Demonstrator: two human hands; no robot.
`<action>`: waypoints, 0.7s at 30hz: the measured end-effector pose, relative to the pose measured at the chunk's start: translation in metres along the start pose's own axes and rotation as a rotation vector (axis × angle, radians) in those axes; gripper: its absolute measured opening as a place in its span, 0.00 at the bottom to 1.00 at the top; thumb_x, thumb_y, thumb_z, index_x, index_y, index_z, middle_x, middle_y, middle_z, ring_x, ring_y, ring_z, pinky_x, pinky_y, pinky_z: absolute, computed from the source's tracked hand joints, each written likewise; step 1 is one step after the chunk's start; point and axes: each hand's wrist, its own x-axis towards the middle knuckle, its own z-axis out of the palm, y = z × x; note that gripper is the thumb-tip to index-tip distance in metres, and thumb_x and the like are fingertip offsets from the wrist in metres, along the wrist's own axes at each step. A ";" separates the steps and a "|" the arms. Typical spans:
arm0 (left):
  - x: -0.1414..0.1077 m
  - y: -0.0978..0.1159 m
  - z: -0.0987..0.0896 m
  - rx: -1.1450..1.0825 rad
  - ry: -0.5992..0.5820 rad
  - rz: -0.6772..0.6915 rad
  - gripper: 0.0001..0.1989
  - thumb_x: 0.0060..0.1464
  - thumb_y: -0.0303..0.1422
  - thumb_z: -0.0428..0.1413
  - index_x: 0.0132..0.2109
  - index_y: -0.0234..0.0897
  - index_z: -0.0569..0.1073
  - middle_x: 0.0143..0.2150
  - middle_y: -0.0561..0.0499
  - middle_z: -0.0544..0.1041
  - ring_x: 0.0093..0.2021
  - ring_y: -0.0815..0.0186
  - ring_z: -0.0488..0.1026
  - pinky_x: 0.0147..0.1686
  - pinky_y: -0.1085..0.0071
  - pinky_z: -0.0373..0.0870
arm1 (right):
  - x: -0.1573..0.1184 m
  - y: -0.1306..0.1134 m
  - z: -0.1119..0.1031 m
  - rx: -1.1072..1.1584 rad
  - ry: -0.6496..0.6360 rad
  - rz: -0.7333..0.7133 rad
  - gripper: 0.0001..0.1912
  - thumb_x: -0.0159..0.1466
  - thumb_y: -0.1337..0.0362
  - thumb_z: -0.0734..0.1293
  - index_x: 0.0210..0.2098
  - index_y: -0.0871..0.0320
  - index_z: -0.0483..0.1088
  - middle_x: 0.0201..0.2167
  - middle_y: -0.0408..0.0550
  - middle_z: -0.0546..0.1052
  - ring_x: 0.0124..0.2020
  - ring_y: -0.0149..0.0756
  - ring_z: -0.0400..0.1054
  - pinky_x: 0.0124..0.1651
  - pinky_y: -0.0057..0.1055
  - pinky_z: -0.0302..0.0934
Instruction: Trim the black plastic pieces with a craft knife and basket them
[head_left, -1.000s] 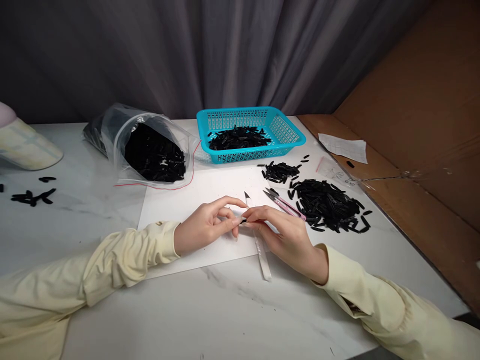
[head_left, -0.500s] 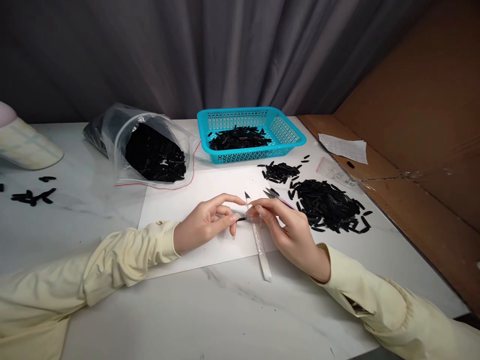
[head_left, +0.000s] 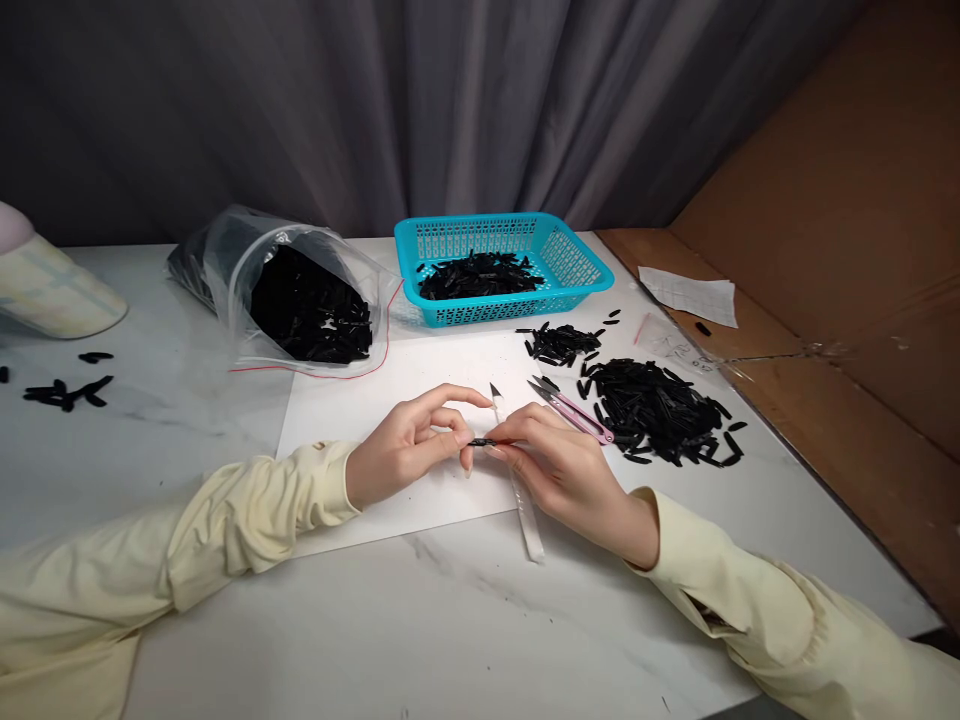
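Between my two hands is a small black elongated piece [head_left: 481,442], held level above a white sheet [head_left: 360,500]. My left hand [head_left: 411,440] pinches its left end between thumb and fingers. The fingertips of my right hand [head_left: 561,462] close on its right end. Beneath the right fingers lies a craft knife [head_left: 496,391], its dark pointed blade facing away and its handle wrapped in white; part of the handle is hidden. Pink-handled thread snips [head_left: 581,412] rest just beyond my right hand, beside a large heap of similar black pieces [head_left: 652,410].
At the back stands a blue basket [head_left: 517,305] holding black pieces. Left of it lies an open zip bag [head_left: 244,340] full of them. A smaller pile [head_left: 562,344] sits before the basket. Cardboard [head_left: 825,250] borders the right side; a pale cup-like container [head_left: 56,280] lies far left.
My right hand has lowered, and its fingertips have closed on the right end of the black piece. More of the pink snips now shows. The left hand has barely moved.
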 end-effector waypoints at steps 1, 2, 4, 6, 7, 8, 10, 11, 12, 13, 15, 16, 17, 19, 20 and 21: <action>0.000 0.001 0.000 0.011 0.003 -0.010 0.14 0.57 0.31 0.49 0.51 0.38 0.65 0.26 0.55 0.68 0.30 0.69 0.70 0.34 0.72 0.63 | 0.000 0.000 0.000 0.001 0.003 -0.004 0.06 0.64 0.72 0.60 0.37 0.59 0.68 0.29 0.48 0.71 0.32 0.34 0.65 0.33 0.31 0.61; 0.000 0.002 0.000 0.022 0.005 -0.020 0.14 0.57 0.30 0.48 0.51 0.38 0.65 0.27 0.54 0.69 0.29 0.69 0.70 0.32 0.72 0.63 | 0.000 0.000 0.000 0.002 0.006 -0.007 0.06 0.64 0.72 0.60 0.37 0.59 0.68 0.28 0.49 0.71 0.32 0.34 0.65 0.33 0.31 0.61; 0.000 0.003 0.000 0.035 0.006 -0.033 0.14 0.57 0.30 0.48 0.51 0.37 0.65 0.27 0.54 0.70 0.28 0.70 0.70 0.30 0.73 0.63 | -0.001 0.001 0.000 0.003 0.010 -0.010 0.05 0.64 0.72 0.60 0.36 0.59 0.68 0.28 0.48 0.71 0.32 0.34 0.65 0.33 0.31 0.61; 0.001 0.004 0.000 0.038 0.001 -0.040 0.14 0.56 0.30 0.48 0.51 0.37 0.65 0.26 0.54 0.71 0.27 0.70 0.69 0.29 0.74 0.62 | -0.001 0.000 0.000 0.005 0.008 -0.009 0.06 0.64 0.71 0.60 0.36 0.58 0.68 0.28 0.48 0.71 0.31 0.34 0.65 0.33 0.31 0.61; 0.001 0.004 0.000 0.041 -0.002 -0.044 0.14 0.56 0.30 0.48 0.51 0.37 0.65 0.26 0.54 0.71 0.26 0.70 0.69 0.28 0.74 0.62 | -0.001 0.000 -0.001 0.007 0.007 -0.008 0.06 0.64 0.71 0.60 0.36 0.58 0.68 0.28 0.48 0.71 0.31 0.34 0.65 0.33 0.31 0.61; 0.001 0.004 0.000 0.043 -0.004 -0.049 0.14 0.56 0.30 0.47 0.51 0.36 0.65 0.26 0.54 0.71 0.26 0.70 0.69 0.28 0.74 0.62 | -0.001 0.000 -0.001 0.010 0.006 -0.008 0.06 0.64 0.71 0.60 0.36 0.59 0.68 0.28 0.48 0.71 0.31 0.34 0.65 0.33 0.31 0.61; 0.001 0.005 0.000 0.043 -0.006 -0.055 0.14 0.57 0.31 0.47 0.51 0.36 0.65 0.26 0.54 0.71 0.26 0.70 0.69 0.27 0.74 0.62 | -0.001 0.000 -0.001 0.013 0.007 -0.009 0.05 0.64 0.71 0.60 0.36 0.59 0.68 0.28 0.48 0.71 0.31 0.34 0.65 0.33 0.31 0.61; 0.001 0.005 0.001 0.039 -0.006 -0.057 0.14 0.57 0.31 0.47 0.51 0.36 0.64 0.26 0.54 0.71 0.27 0.70 0.69 0.27 0.74 0.62 | 0.000 0.000 -0.001 0.014 0.008 -0.010 0.05 0.64 0.71 0.60 0.35 0.59 0.68 0.28 0.48 0.71 0.31 0.34 0.65 0.33 0.31 0.61; 0.000 0.005 0.001 0.035 -0.007 -0.057 0.14 0.57 0.31 0.47 0.51 0.36 0.64 0.25 0.54 0.70 0.27 0.70 0.69 0.28 0.74 0.62 | 0.000 0.000 -0.001 0.015 0.010 -0.014 0.05 0.63 0.72 0.61 0.35 0.59 0.68 0.27 0.48 0.71 0.31 0.34 0.65 0.33 0.31 0.60; 0.000 0.004 0.001 0.030 -0.009 -0.058 0.14 0.57 0.31 0.48 0.51 0.36 0.64 0.25 0.54 0.70 0.28 0.69 0.70 0.29 0.74 0.62 | 0.000 0.000 -0.001 0.016 0.011 -0.018 0.05 0.63 0.72 0.61 0.35 0.60 0.68 0.27 0.48 0.71 0.31 0.34 0.64 0.33 0.31 0.60; 0.000 0.003 0.001 0.021 -0.012 -0.057 0.14 0.57 0.30 0.48 0.51 0.36 0.64 0.25 0.54 0.70 0.30 0.69 0.70 0.30 0.73 0.62 | 0.000 0.000 -0.001 0.014 0.010 -0.021 0.05 0.63 0.72 0.61 0.35 0.60 0.68 0.27 0.48 0.71 0.31 0.34 0.64 0.33 0.30 0.60; 0.000 0.003 0.001 0.013 -0.010 -0.051 0.14 0.57 0.30 0.48 0.51 0.36 0.64 0.25 0.54 0.70 0.30 0.69 0.70 0.31 0.73 0.62 | 0.000 0.000 -0.001 0.010 0.010 -0.021 0.05 0.63 0.72 0.61 0.35 0.60 0.68 0.27 0.48 0.71 0.31 0.34 0.65 0.33 0.30 0.60; 0.000 0.002 0.001 0.006 -0.008 -0.043 0.14 0.57 0.30 0.48 0.51 0.37 0.64 0.26 0.54 0.69 0.31 0.69 0.70 0.32 0.73 0.63 | -0.001 0.000 -0.001 0.004 0.012 -0.022 0.05 0.63 0.72 0.61 0.36 0.60 0.68 0.27 0.48 0.71 0.31 0.34 0.65 0.33 0.30 0.60; 0.000 0.000 0.000 -0.005 -0.004 -0.025 0.15 0.57 0.31 0.49 0.52 0.37 0.64 0.26 0.54 0.68 0.31 0.68 0.70 0.34 0.71 0.63 | 0.000 -0.001 -0.001 -0.012 0.017 -0.020 0.06 0.64 0.72 0.60 0.36 0.59 0.68 0.27 0.48 0.71 0.31 0.34 0.65 0.33 0.31 0.61; 0.000 -0.001 0.000 -0.007 -0.004 -0.017 0.15 0.57 0.31 0.49 0.52 0.38 0.64 0.27 0.54 0.68 0.31 0.68 0.70 0.35 0.70 0.63 | 0.000 -0.001 -0.001 -0.020 0.022 -0.020 0.06 0.64 0.72 0.60 0.36 0.58 0.68 0.28 0.47 0.71 0.31 0.34 0.66 0.33 0.30 0.61; 0.000 -0.001 0.000 -0.003 -0.004 -0.014 0.15 0.57 0.31 0.49 0.52 0.38 0.64 0.27 0.54 0.68 0.32 0.67 0.70 0.35 0.70 0.63 | 0.000 -0.001 -0.001 -0.025 0.027 -0.020 0.06 0.64 0.71 0.60 0.36 0.58 0.68 0.28 0.47 0.72 0.31 0.34 0.66 0.33 0.30 0.61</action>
